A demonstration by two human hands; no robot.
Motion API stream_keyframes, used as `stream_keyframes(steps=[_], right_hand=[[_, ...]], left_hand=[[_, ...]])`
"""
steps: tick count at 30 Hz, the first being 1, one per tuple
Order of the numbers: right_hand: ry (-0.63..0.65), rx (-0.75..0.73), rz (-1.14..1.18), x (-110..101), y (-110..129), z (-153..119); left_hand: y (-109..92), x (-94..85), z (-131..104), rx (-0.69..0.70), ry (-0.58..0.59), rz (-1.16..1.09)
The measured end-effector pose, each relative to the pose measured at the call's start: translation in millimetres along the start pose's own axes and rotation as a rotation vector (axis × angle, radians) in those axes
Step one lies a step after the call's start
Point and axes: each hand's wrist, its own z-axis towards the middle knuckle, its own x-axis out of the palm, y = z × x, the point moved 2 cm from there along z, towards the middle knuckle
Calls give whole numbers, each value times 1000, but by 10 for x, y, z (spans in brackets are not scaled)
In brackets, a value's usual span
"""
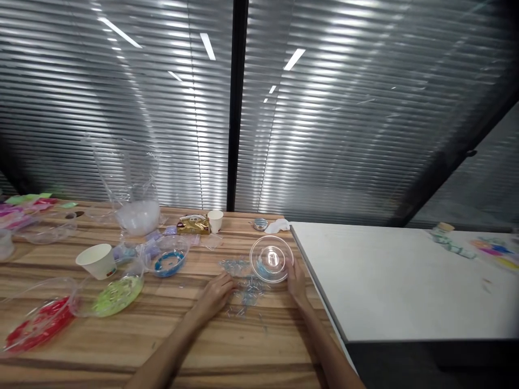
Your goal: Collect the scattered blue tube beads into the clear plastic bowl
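Note:
A round clear plastic bowl (263, 263) is tilted over the wooden table, its circular rim facing me. My right hand (297, 280) grips its right edge, with fingers partly hidden by the bowl. Some light blue bits show through the clear plastic. Beside and below it lies a loose scatter of small, clear-bluish tube-like pieces (250, 292). At the left side of this scatter, my left hand (219, 290) rests low with its fingers curled together; whatever may be between the fingertips is too small to make out.
To the left stand clear bowls with blue pieces (169, 263), green pieces (117, 296) and red pieces (42, 324), plus a paper cup (97, 261). Behind are a gold tissue pack (193, 225), another paper cup (215, 221) and a crumpled tissue (278, 226). A white table (389, 281) adjoins on the right.

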Motion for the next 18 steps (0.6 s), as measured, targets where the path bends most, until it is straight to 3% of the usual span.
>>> stream_keyframes(steps=[10, 18], right_hand=[[38, -38, 12, 12, 62, -47], [-39, -49, 55, -65, -8, -27]], left_hand=[[37, -24, -8, -7, 2, 37], [28, -14, 9, 15, 3, 44]])
